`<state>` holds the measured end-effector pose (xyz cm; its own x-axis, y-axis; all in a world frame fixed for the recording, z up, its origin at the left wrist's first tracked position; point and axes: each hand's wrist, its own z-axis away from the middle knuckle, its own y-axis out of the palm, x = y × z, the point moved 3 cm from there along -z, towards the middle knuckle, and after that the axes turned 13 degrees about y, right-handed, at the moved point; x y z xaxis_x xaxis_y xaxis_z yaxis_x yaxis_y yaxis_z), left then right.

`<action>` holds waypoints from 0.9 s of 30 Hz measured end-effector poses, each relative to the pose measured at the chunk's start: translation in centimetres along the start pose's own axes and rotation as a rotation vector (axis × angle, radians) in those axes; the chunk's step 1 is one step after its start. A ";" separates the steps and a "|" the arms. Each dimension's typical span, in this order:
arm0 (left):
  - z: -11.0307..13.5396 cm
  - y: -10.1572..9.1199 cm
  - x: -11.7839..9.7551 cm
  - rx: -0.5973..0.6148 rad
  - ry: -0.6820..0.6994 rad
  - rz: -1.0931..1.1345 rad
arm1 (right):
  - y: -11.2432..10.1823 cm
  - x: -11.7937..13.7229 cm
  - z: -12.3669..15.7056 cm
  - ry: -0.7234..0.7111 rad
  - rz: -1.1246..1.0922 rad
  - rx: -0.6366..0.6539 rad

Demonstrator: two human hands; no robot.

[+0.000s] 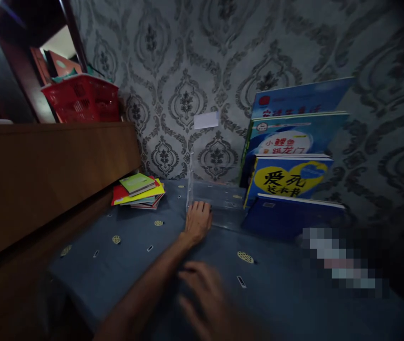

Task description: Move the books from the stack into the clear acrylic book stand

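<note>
My left hand (pixel 199 221) reaches forward with its fingers curled over the near left part of a clear plastic book rack (pixel 219 215). The rack stands against the wall, and a white label (pixel 206 120) shows at its upper left. Lower down, my right hand (pixel 207 296) hovers over the cloth, blurred by motion, its fingers apart and nothing in them. In the right half of the rack, picture books stand in stepped rows: a blue one (pixel 301 98) at the back, a teal one (pixel 294 135), one with a yellow heart (pixel 287 177), and a dark blue one (pixel 290 218) in front.
A small stack of books (pixel 140 192), green on top, lies left of the rack. The grey-blue patterned tablecloth (pixel 131 265) covers the table. A red plastic basket (pixel 84 99) sits on a wooden cabinet (pixel 52 166) at the left. Part of the right side is pixelated.
</note>
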<state>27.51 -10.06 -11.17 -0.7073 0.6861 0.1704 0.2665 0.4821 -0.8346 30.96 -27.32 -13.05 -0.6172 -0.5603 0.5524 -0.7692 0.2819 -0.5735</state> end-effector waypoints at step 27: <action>6.6 -6.3 24.5 0.314 -0.494 -0.237 | 9.7 17.8 -7.9 -0.119 -0.139 0.587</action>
<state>4.17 0.11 -5.24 -0.9625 0.2115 0.1700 -0.0861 0.3560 -0.9305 11.20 -28.36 -4.03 -0.4687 -0.6539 0.5939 -0.6008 -0.2568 -0.7570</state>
